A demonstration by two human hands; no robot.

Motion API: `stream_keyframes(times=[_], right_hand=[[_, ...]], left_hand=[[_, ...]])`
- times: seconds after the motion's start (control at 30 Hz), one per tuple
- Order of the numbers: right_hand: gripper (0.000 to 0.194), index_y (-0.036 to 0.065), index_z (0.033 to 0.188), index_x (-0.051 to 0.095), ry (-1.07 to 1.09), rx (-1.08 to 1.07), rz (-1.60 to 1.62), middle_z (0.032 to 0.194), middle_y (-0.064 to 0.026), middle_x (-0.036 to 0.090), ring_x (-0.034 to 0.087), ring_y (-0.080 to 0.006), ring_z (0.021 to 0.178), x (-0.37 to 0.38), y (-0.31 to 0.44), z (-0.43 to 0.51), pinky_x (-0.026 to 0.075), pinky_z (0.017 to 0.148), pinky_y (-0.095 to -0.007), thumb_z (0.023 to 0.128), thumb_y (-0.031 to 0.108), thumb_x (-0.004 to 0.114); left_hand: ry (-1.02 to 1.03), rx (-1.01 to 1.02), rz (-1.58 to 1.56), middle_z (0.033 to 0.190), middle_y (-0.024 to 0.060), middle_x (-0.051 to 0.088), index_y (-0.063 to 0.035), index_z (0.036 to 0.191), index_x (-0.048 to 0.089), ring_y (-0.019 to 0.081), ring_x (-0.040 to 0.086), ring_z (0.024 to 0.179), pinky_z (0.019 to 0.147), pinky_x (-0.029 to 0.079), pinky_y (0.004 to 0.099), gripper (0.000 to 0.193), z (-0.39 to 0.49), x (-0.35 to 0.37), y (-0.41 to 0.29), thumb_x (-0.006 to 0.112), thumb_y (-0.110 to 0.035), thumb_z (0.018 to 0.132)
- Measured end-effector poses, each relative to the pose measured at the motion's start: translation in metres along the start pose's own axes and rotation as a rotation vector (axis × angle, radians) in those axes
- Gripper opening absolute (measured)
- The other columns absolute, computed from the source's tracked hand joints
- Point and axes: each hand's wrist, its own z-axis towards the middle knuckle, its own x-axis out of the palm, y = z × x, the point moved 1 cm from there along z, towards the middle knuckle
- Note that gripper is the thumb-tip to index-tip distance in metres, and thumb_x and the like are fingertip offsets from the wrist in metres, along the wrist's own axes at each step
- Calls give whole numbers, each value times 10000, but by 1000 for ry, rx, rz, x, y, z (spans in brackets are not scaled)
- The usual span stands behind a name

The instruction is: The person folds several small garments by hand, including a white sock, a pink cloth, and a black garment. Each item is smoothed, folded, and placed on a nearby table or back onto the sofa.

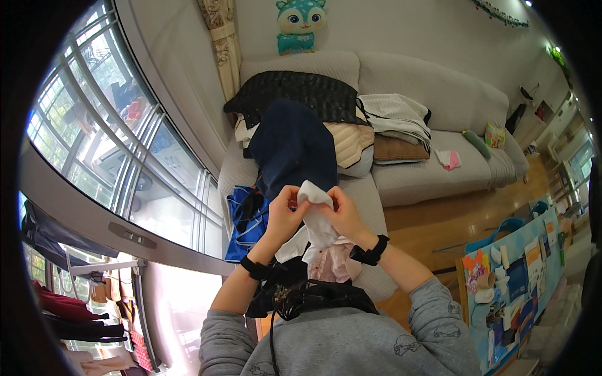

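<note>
Both my hands pinch a small white cloth item, which looks like a sock, near the middle of the view. My left hand grips its upper left edge, and my right hand grips its upper right edge. The lower part of the white item hangs down between my wrists. Beneath it lie another white cloth piece and a pale pink garment. A dark navy garment is spread just beyond my fingers. To the left of my left hand is a blue bag or cloth with light edging.
On the grey sofa lie a black quilted item, a cream quilted item, folded white cloth, a brown cushion and a pink-and-white cloth. A cluttered table stands at right, a sliding window at left.
</note>
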Motion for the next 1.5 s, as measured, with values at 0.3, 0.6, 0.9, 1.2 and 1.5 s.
stream_keyframes(times=[0.3,0.6,0.9,1.2,1.5], right_hand=[[206,48,825,495,-131,-102,-16,676,10,501,459,-66,608,4,19,6,401,553,-239,832,84,697],[236,40,955,493,-138,-173,-201,769,-40,542,532,-94,663,-2,27,7,442,598,-246,811,15,678],[211,27,1042,501,-47,-151,-164,827,-92,594,586,-153,730,-3,35,17,474,650,-270,870,56,620],[176,13,1059,530,-80,116,220,932,-33,623,577,-74,813,-14,25,33,476,728,-235,924,114,581],[329,32,1055,625,175,644,531,955,-34,649,621,-109,852,-2,0,-6,503,762,-252,902,320,663]], left_hand=[[23,51,64,755,21,613,-8,877,572,75,571,695,632,465,231,83,2,-2,0,649,-22,846],[55,10,179,666,98,562,5,850,568,135,536,600,557,428,273,101,-1,2,-14,609,-76,894],[13,232,211,726,168,566,1,881,605,322,576,652,565,436,354,35,5,0,-26,607,-30,864],[446,-328,-255,974,19,649,2,1092,625,77,588,849,764,482,242,256,1,0,24,676,-144,889],[99,-572,-615,1066,40,647,-26,1194,562,130,621,944,826,504,284,295,-11,15,55,544,-233,985]])
